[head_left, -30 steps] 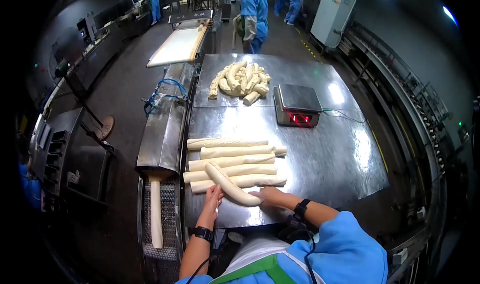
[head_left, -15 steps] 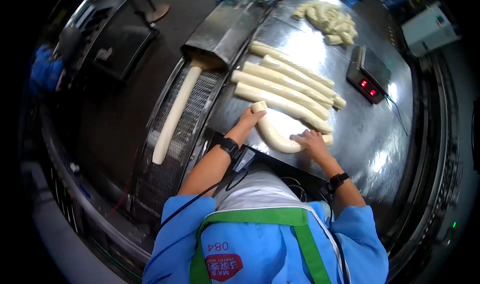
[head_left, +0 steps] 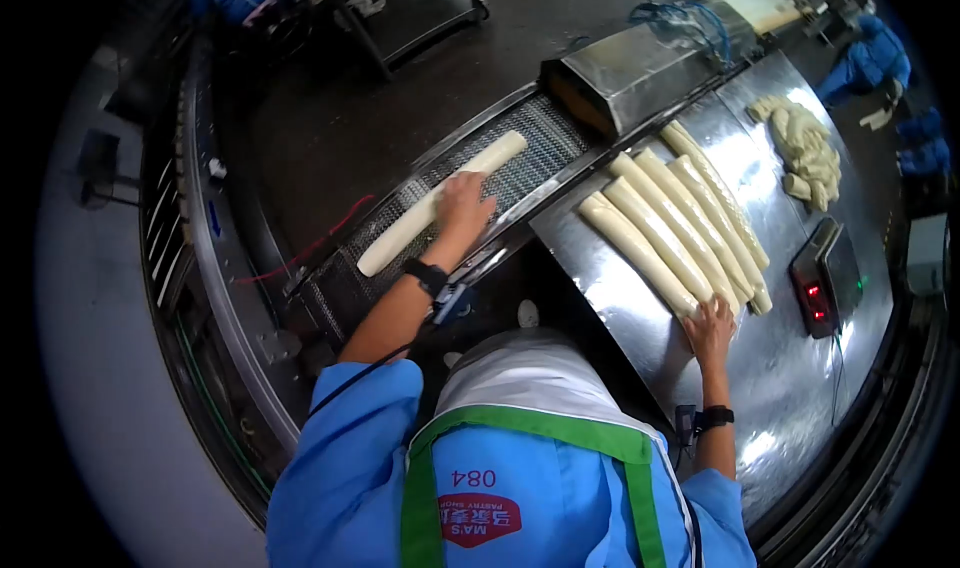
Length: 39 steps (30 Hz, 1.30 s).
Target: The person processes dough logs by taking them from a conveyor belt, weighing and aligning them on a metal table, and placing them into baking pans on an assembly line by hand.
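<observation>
On the mesh conveyor lies a pale, smooth dough roll (head_left: 407,233). My left hand (head_left: 463,206) is closed over its middle, with the fingers partly hidden behind the knuckles. To the right, several long dough rolls (head_left: 665,230) rest side by side on the steel table. My right hand (head_left: 711,330) grips the near end of the closest roll (head_left: 637,256), its fingertips beside the neighbouring roll's end. Both wrists wear black bands.
A metal housing (head_left: 650,73) covers the conveyor's far end. On the steel table (head_left: 800,408) stand a scale with red digits (head_left: 822,278) and a heap of dough pieces (head_left: 803,153). A person in blue (head_left: 868,63) is at the far right. A dark cart (head_left: 410,18) stands beyond the conveyor.
The view has turned left. My left hand has gone from the bent roll to the conveyor roll, which now lies clear of the housing. The bent roll now lies straight beside the others.
</observation>
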Available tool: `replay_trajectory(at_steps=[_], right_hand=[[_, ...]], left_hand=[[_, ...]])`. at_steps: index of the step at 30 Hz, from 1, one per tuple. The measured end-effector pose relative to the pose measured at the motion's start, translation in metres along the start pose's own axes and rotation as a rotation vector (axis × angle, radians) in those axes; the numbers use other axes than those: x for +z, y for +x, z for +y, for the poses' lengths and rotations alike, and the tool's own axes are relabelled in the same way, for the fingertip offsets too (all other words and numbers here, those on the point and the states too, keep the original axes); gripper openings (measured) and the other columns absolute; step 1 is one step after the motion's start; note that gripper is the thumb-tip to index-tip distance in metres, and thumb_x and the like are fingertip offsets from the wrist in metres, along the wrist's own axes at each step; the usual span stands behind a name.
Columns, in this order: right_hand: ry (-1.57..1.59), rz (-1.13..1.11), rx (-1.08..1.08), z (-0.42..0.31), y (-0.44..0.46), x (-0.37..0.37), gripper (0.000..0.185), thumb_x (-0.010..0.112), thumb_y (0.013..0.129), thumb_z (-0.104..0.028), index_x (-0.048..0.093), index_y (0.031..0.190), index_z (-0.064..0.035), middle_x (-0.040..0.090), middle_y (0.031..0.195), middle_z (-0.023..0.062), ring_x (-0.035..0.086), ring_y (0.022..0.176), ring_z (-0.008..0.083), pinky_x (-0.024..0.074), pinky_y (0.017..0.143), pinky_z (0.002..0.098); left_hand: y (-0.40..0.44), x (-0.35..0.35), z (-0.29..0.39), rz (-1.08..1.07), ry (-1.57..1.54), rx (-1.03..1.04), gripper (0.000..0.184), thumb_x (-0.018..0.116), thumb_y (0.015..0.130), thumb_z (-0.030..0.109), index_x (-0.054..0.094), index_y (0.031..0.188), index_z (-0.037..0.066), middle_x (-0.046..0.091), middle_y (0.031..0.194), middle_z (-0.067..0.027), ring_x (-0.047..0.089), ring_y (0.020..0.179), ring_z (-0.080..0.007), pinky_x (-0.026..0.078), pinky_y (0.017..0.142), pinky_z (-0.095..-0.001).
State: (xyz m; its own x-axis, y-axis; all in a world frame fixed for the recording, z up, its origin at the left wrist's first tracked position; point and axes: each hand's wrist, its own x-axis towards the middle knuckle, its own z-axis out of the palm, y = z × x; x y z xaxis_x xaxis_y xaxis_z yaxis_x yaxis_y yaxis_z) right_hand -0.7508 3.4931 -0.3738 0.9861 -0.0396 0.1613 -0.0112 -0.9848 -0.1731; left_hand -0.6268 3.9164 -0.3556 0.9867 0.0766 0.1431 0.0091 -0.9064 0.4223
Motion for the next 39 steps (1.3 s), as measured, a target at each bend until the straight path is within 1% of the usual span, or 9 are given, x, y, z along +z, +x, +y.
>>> replay_trajectory(at_steps=[6, 10, 12, 16, 18, 20, 25, 34, 39], right_hand=[[0.02, -0.143, 0.095, -0.003, 0.007, 0.001, 0.037, 0.067, 0.061, -0.023, 0.056, 0.094, -0.0116, 0.041, 0.112, 0.0093, 0.041, 0.1, 0.0273, 0.033, 0.08, 0.0411], [0.001, -0.154, 0.107, -0.006, 0.009, 0.0, 0.035, 0.066, 0.063, -0.023, 0.055, 0.094, -0.0108, 0.042, 0.11, 0.0089, 0.042, 0.099, 0.0271, 0.0344, 0.078, 0.0419], [0.011, -0.144, 0.099, -0.006, 0.009, 0.001, 0.034, 0.066, 0.063, -0.024, 0.056, 0.093, -0.0106, 0.042, 0.109, 0.0087, 0.042, 0.098, 0.0279, 0.035, 0.078, 0.0422], [0.001, -0.15, 0.116, -0.003, 0.011, 0.008, 0.035, 0.065, 0.063, -0.028, 0.056, 0.093, -0.0108, 0.042, 0.11, 0.0085, 0.042, 0.098, 0.0291, 0.0352, 0.077, 0.0436], [-0.014, -0.176, 0.104, -0.002, 0.011, 0.01, 0.036, 0.064, 0.064, -0.03, 0.056, 0.093, -0.0109, 0.042, 0.111, 0.0083, 0.042, 0.098, 0.0294, 0.0352, 0.077, 0.0442], [-0.033, -0.16, 0.12, 0.0, 0.01, 0.012, 0.035, 0.063, 0.065, -0.031, 0.056, 0.093, -0.0117, 0.042, 0.111, 0.0082, 0.042, 0.098, 0.0293, 0.0348, 0.078, 0.0455], [-0.038, -0.164, 0.128, 0.002, 0.012, 0.014, 0.035, 0.063, 0.065, -0.033, 0.056, 0.094, -0.0138, 0.041, 0.112, 0.0085, 0.042, 0.099, 0.0301, 0.0352, 0.078, 0.0457], [-0.068, -0.088, 0.105, 0.013, 0.007, 0.03, 0.034, 0.064, 0.064, -0.034, 0.057, 0.091, -0.0146, 0.044, 0.109, 0.0091, 0.044, 0.097, 0.0301, 0.0385, 0.075, 0.0447], [-0.063, -0.132, 0.128, -0.008, 0.006, 0.011, 0.036, 0.064, 0.064, -0.035, 0.056, 0.093, -0.0141, 0.043, 0.11, 0.0102, 0.044, 0.097, 0.0309, 0.0385, 0.075, 0.0451]], left_hand=[[-0.084, -0.044, -0.116, -0.046, 0.329, -0.272, 0.06, 0.063, 0.064, 0.025, 0.037, 0.118, 0.017, 0.043, 0.111, -0.0082, 0.039, 0.104, -0.0279, 0.03, 0.085, -0.0443], [-0.133, -0.081, -0.15, -0.107, 0.441, -0.409, 0.053, 0.064, 0.062, 0.022, 0.044, 0.11, 0.015, 0.049, 0.101, -0.0078, 0.046, 0.095, -0.0262, 0.036, 0.077, -0.0404], [-0.153, -0.087, -0.182, -0.014, 0.346, -0.243, 0.045, 0.063, 0.063, 0.02, 0.048, 0.105, 0.012, 0.052, 0.095, -0.0091, 0.049, 0.087, -0.0293, 0.04, 0.072, -0.0361], [-0.155, -0.116, -0.192, -0.083, 0.153, -0.276, 0.035, 0.06, 0.067, 0.02, 0.051, 0.098, 0.009, 0.055, 0.086, -0.0086, 0.053, 0.075, -0.0256, 0.043, 0.063, -0.0309], [-0.152, -0.131, -0.196, -0.177, -0.77, -0.814, 0.029, 0.056, 0.071, 0.023, 0.052, 0.095, 0.007, 0.056, 0.079, -0.0061, 0.054, 0.068, -0.0181, 0.044, 0.058, -0.0278], [-0.151, -0.15, -0.179, -0.137, -1.319, -1.002, 0.032, 0.052, 0.077, 0.027, 0.049, 0.1, 0.006, 0.055, 0.082, -0.0059, 0.054, 0.068, -0.0149, 0.043, 0.054, -0.0246], [-0.146, -0.173, -0.156, -0.267, -1.628, -0.936, 0.033, 0.047, 0.081, 0.024, 0.043, 0.106, 0.004, 0.055, 0.083, -0.0109, 0.054, 0.07, -0.0183, 0.043, 0.053, -0.0252], [-0.204, -0.174, -0.178, -0.232, -1.05, -0.886, 0.027, 0.051, 0.075, 0.024, 0.044, 0.095, 0.006, 0.051, 0.081, -0.0038, 0.053, 0.069, -0.0124, 0.044, 0.053, -0.0253], [-0.223, -0.162, -0.197, -0.153, -1.115, -1.021, 0.027, 0.053, 0.076, 0.025, 0.047, 0.092, 0.005, 0.05, 0.074, -0.0024, 0.051, 0.065, -0.011, 0.043, 0.053, -0.0255]])
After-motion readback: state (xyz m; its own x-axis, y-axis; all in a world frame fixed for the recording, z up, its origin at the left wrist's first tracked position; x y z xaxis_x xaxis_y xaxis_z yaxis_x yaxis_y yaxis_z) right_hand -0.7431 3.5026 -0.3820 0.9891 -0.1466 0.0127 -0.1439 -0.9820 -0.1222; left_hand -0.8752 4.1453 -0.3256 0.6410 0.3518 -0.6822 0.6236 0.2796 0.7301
